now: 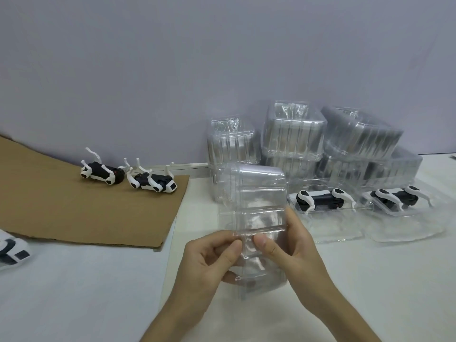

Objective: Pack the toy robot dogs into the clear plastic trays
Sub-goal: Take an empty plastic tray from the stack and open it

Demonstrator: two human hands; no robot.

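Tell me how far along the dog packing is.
Done: two packed dogs lie in open trays on the right. In hand: the left hand and right hand grip an empty tray. Left: two loose dogs on the cardboard, and an edge dog at far left; spare trays are stacked behind.

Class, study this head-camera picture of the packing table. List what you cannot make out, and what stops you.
Head view: the toy at the left edge is cut off by the frame; its whole shape is unknown.
Head view: the held clear tray, pinched by the left hand and right hand, may be one or several nested; transparency blurs this.
Head view: the stacked trays behind cannot be counted; clear layers overlap.
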